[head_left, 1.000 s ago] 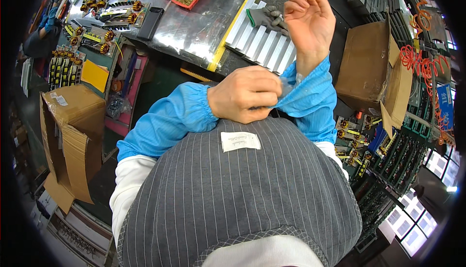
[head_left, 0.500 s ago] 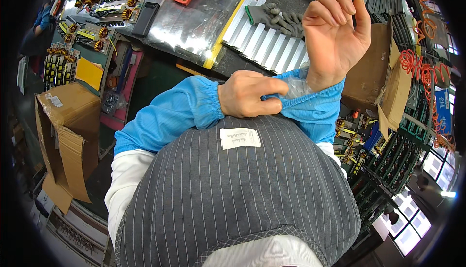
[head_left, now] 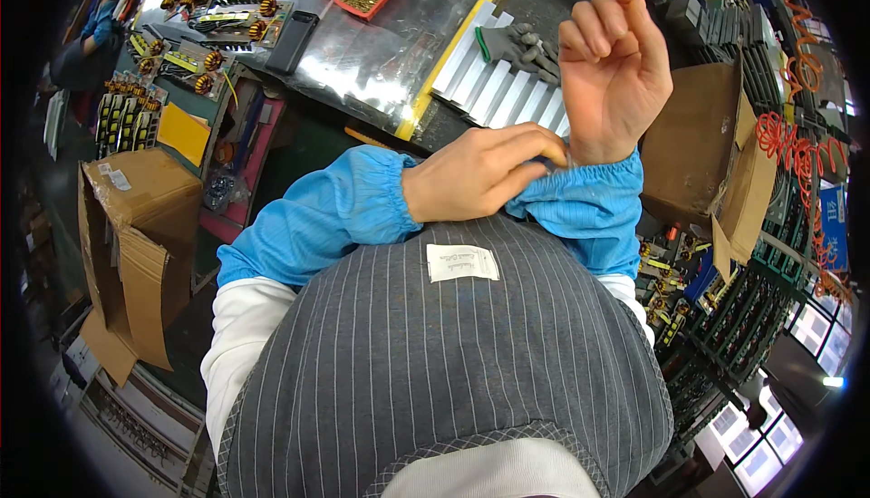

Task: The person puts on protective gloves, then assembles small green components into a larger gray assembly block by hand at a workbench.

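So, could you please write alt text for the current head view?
A person's left hand holds the right sleeve's blue cuff; the right hand is raised, palm showing and fingers curled. Beyond, a grey glove lies on silver metal strips; two red trays stand further left.

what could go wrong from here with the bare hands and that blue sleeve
The left hand has its fingers at the cuff of the right blue sleeve, so a hard tug might stretch or tear it. The right hand is bare, and grey gloves lie on silver metal strips nearby; brushing the strips' edges could perhaps scratch it.
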### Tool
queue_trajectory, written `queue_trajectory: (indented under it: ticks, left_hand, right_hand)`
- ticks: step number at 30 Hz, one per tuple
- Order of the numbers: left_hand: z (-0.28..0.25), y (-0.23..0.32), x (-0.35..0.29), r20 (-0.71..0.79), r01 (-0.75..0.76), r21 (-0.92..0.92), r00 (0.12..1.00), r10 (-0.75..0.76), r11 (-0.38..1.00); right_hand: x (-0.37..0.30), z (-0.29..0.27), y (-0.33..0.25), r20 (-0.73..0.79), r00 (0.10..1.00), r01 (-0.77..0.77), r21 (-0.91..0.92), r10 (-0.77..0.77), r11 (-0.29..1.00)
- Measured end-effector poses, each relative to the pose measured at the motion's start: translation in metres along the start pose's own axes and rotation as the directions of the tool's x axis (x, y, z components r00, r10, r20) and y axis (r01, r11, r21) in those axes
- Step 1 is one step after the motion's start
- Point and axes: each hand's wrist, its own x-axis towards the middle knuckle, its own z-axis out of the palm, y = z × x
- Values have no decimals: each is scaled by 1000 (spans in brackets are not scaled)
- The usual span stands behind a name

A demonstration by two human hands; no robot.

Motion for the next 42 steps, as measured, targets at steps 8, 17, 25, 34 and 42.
queue_trajectory:
  ticks: [8, 17, 25, 34, 42]
  left_hand:
    - [-2, 12, -1, 200, 173, 343, 947, -252, 923]
    - [16, -12, -11, 92, 350, 86, 930, -357, 933]
    - [-56, -41, -30, -423, 213, -769, 539, -729, 603]
    - [-62, -45, -43, -235, 221, -870, 600, -764, 441]
    - [-49, -43, -40, -212, 327, -792, 645, -734, 516]
  right_hand:
    - [-4, -1, 25, -60, 998, -27, -365, 5, 931]
    - [-8, 1, 42, -59, 998, -41, -425, 17, 904]
    - [-24, -36, 27, -113, 986, 32, -603, -125, 797]
    - [-66, -65, 66, -127, 985, -170, -786, 115, 594]
    - [-49, -51, 75, 100, 978, 118, -989, -184, 85]
